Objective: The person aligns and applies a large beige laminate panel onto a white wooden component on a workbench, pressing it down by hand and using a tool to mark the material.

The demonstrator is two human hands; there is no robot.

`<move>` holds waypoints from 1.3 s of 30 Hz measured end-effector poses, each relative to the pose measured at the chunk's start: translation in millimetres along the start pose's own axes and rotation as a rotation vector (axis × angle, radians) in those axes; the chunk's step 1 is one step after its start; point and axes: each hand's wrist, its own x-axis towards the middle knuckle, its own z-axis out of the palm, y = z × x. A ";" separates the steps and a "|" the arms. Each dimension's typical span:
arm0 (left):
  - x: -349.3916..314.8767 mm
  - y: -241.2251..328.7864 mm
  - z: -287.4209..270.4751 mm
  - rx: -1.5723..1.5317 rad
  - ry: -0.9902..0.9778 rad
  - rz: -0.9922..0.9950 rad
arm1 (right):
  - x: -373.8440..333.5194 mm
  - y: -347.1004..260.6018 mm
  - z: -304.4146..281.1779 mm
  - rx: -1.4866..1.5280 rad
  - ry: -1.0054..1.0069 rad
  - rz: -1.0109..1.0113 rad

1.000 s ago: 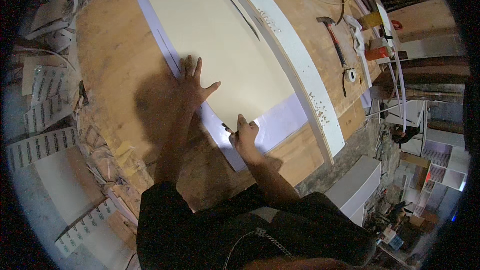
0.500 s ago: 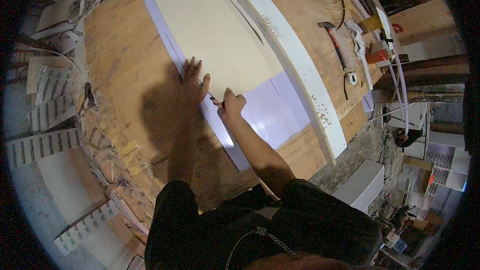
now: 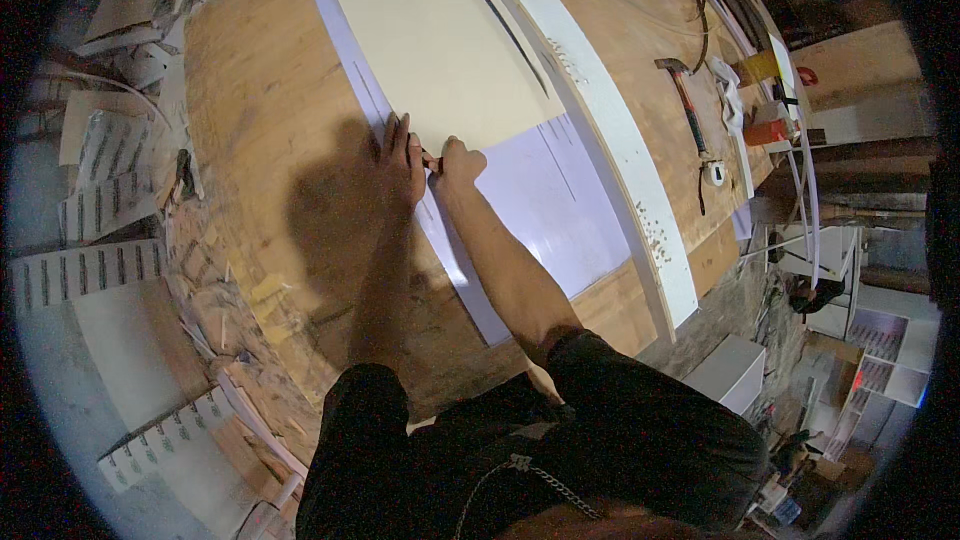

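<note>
Between both hands (image 3: 430, 165), small tool (image 3: 428, 161), mostly hidden.

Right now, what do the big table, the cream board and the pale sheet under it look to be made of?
The table looks like bare plywood: matte, tan, with visible grain. The cream board seems a thin, smooth panel, perhaps laminate or coated fibreboard; its face is even and grainless. The pale sheet looks like glossy white-lilac laminate or plastic, judging by its sheen; the look leaves that open.
</note>
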 end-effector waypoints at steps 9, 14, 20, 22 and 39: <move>-0.9 -8.3 4.3 -0.094 0.021 -0.040 | -7.7 -11.4 19.1 -0.032 -0.063 0.042; 4.1 -16.0 1.6 -0.242 -0.002 -0.130 | -11.7 -12.5 38.7 -0.094 0.000 0.081; 3.6 -12.2 0.0 -0.008 0.059 -0.099 | -20.5 -12.7 48.6 -0.041 -0.004 0.048; 4.3 -8.7 6.3 -0.036 0.106 -0.049 | -8.8 -12.8 44.9 -0.040 0.001 0.027; -13.3 23.0 16.8 -0.758 0.174 -0.262 | 6.2 31.4 -9.8 -0.663 -0.232 -0.266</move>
